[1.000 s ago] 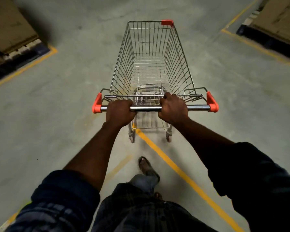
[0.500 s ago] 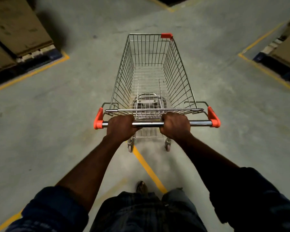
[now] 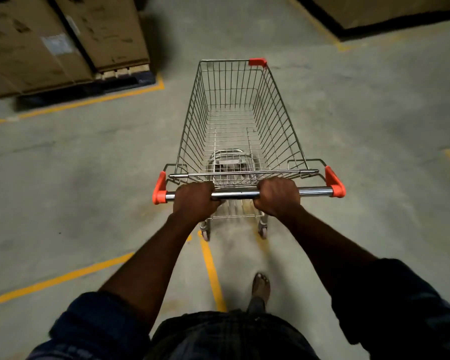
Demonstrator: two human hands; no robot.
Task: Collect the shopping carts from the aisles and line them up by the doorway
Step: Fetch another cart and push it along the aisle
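An empty wire shopping cart (image 3: 281, 120) with orange corner caps stands on the concrete floor straight in front of me. Its chrome handle bar (image 3: 237, 194) runs across the middle of the view. My left hand (image 3: 195, 201) grips the bar left of centre. My right hand (image 3: 278, 195) grips it right of centre. Both fists are curled fully round the bar. The cart's two rear wheels show below the handle.
Large cardboard boxes on a pallet (image 3: 63, 40) stand at the far left inside yellow floor lines. Another cardboard stack (image 3: 390, 9) sits at the far right. A yellow line (image 3: 211, 268) runs under the cart. Open concrete aisle lies ahead.
The cart has rolled forward with both hands still on the bar. The boxes at the left have come closer, and a new stack appears at the far right.
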